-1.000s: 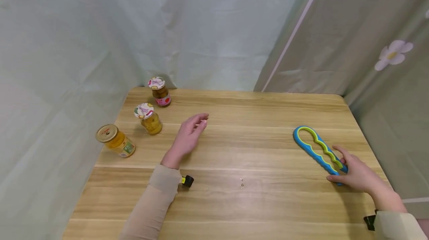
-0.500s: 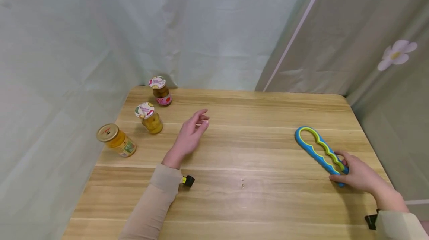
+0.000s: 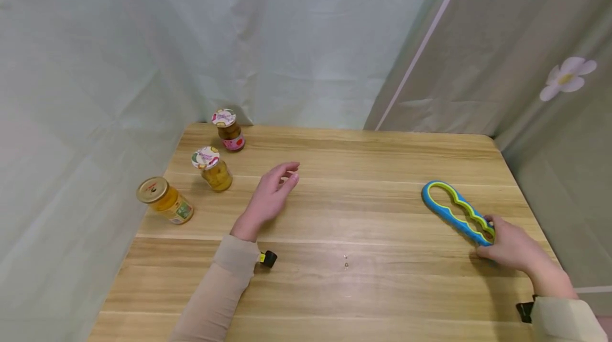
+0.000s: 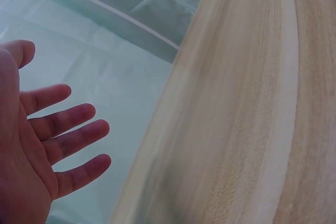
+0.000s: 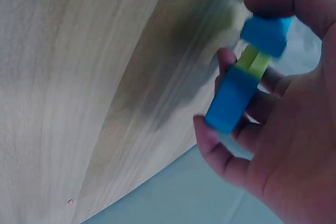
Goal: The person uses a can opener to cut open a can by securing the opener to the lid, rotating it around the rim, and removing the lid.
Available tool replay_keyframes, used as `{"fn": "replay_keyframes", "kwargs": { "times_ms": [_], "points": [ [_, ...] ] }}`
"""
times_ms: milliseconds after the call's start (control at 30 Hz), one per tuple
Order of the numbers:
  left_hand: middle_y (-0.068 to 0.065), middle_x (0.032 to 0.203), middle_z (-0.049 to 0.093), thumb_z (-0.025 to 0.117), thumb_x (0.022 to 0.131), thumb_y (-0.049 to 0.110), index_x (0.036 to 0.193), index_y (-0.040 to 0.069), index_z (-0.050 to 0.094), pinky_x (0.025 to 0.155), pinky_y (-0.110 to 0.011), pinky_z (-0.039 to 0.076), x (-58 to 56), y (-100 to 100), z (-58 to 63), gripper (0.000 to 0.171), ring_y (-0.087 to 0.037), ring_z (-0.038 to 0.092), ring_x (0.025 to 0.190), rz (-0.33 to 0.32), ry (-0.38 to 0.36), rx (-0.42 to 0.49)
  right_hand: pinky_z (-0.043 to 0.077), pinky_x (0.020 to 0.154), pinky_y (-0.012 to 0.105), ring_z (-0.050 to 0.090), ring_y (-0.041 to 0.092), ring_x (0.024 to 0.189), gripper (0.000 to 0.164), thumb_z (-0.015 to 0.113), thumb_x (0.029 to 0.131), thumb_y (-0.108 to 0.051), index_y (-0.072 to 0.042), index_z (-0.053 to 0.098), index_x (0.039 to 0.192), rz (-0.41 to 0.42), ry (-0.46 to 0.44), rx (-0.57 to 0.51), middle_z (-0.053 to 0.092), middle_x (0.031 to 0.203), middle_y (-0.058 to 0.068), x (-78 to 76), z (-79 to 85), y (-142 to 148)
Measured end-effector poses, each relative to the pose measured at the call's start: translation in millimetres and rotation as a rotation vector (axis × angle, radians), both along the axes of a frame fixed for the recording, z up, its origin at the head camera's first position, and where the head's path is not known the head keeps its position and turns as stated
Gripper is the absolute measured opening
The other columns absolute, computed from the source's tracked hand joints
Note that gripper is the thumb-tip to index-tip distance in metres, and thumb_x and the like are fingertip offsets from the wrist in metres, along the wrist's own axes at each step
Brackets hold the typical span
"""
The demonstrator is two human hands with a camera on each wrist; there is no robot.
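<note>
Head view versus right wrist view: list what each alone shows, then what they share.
Only the head view shows the brown jar, yellow jar, gold-lidded jar and left hand. Only the right wrist view shows the right palm and the blue ends of the tool. Both show the right hand holding the tool, plus the table and curtain.

You can read no words: print too small on white lid [image 3: 223, 117] and pink label [image 3: 233, 143] of dark jar [image 3: 229, 132], patterned lid [image 3: 205, 157] of yellow jar [image 3: 218, 177], gold lid [image 3: 153, 190] and greenish label [image 3: 181, 211] of orange jar [image 3: 166, 202].
</note>
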State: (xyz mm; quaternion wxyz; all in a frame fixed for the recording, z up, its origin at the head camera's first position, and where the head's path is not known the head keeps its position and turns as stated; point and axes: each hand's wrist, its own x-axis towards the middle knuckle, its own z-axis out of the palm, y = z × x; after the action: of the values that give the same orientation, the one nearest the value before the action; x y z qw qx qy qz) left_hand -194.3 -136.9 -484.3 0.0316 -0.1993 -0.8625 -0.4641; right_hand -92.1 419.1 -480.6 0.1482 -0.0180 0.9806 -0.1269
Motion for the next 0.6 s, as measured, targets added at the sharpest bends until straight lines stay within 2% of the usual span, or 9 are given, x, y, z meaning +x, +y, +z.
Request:
{"fn": "replay_keyframes", "kwargs": {
  "times_ms": [167,267,433,600],
  "points": [
    [-0.001,0.135,0.056,0.046,0.106,0.035,0.138,0.012,0.055,0.095,-0.048,0.049,0.3,-2,2.2,0.040,-0.016,0.053,0.113,0.007,0.010,-0.011,0.048,0.069,0.060,0.054,0.046,0.092,0.083,0.074,0.071,-0.020,0.017,0.035,0.134,-0.062,0.023,0.034,0.053,0.112,0.038,-1.2,1.0,1],
    [-0.001,0.135,0.056,0.045,0.106,0.037,0.138,0.012,0.054,0.095,-0.049,0.049,-0.4,-2,2.8,0.042,-0.017,0.052,0.113,0.003,0.015,-0.010,0.047,0.064,0.058,0.054,0.048,0.093,0.078,0.067,0.070,-0.013,0.015,0.035,0.136,-0.122,0.037,0.048,0.052,0.114,0.039,-1.8,2.2,1],
    [-0.002,0.135,0.056,0.046,0.107,0.034,0.138,0.011,0.054,0.095,-0.049,0.048,0.0,-3,3.9,0.040,-0.018,0.053,0.113,0.003,0.018,-0.008,0.045,0.057,0.051,0.055,0.042,0.084,0.067,0.064,0.075,-0.014,0.008,0.041,0.135,-0.174,0.063,0.048,0.057,0.109,0.033,-2.6,5.2,-4],
    [-0.002,0.136,0.056,0.043,0.107,0.040,0.139,0.011,0.054,0.095,-0.049,0.048,1.5,-5,6.1,0.044,-0.018,0.053,0.113,0.010,0.021,-0.013,0.045,0.063,0.056,0.054,0.045,0.090,0.065,0.062,0.080,-0.014,0.006,0.042,0.138,-0.197,0.167,-0.025,0.056,0.114,0.032,-8.9,6.4,-20]
  ]
}}
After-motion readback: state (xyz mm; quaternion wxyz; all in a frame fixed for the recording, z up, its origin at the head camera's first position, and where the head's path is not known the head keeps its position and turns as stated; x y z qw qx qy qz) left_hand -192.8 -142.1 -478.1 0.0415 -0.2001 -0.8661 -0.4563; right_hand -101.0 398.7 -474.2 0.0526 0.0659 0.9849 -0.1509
